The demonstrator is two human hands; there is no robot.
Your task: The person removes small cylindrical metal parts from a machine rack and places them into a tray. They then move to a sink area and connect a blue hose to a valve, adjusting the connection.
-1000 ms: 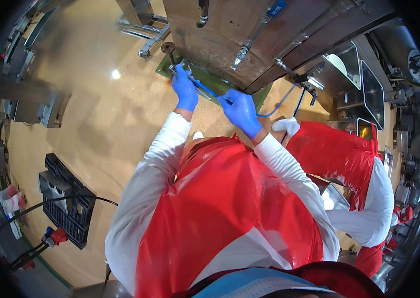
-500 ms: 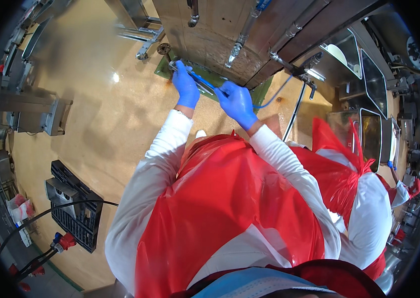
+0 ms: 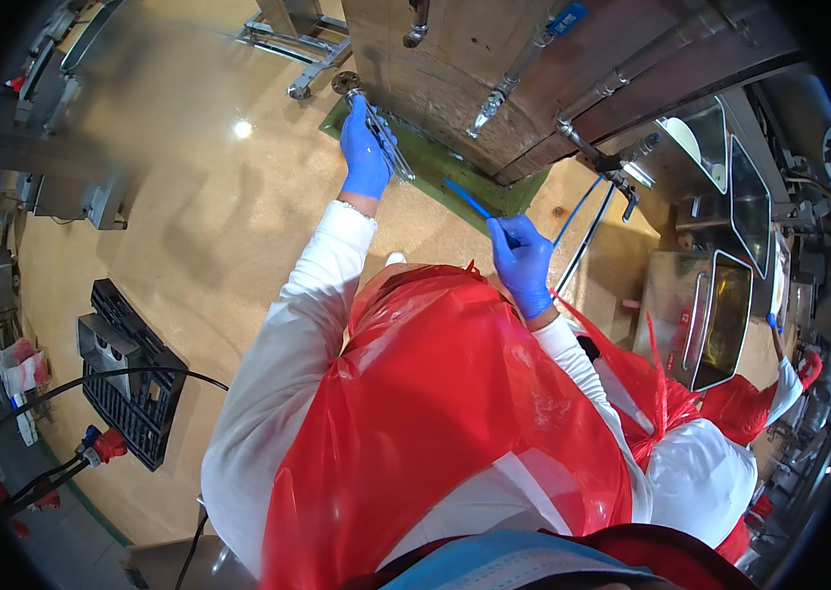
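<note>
My left hand (image 3: 366,157), in a blue glove, is closed round a long, slim, shiny metal utensil (image 3: 398,162) that looks like tongs. Its upper end is largely covered by my fingers. My right hand (image 3: 522,258), also gloved in blue, grips a slim blue hose (image 3: 467,198). The hose's straight end points up and left from my fist, towards the utensil but apart from it. A further length of blue hose runs up on the right towards a metal valve (image 3: 610,165). Below both hands lie a tan floor and a green patch (image 3: 435,182).
A large metal cabinet (image 3: 455,88) with pipes and taps stands ahead. At right are metal tubs (image 3: 676,295) and a co-worker in white sleeves and a red apron (image 3: 701,462). A black slatted rack (image 3: 130,379) and a black cable (image 3: 120,374) are at lower left.
My right hand has moved right and towards me, drawing the hose end away from the utensil. My left hand has shifted slightly. The co-worker has moved lower in view, showing more of a tub.
</note>
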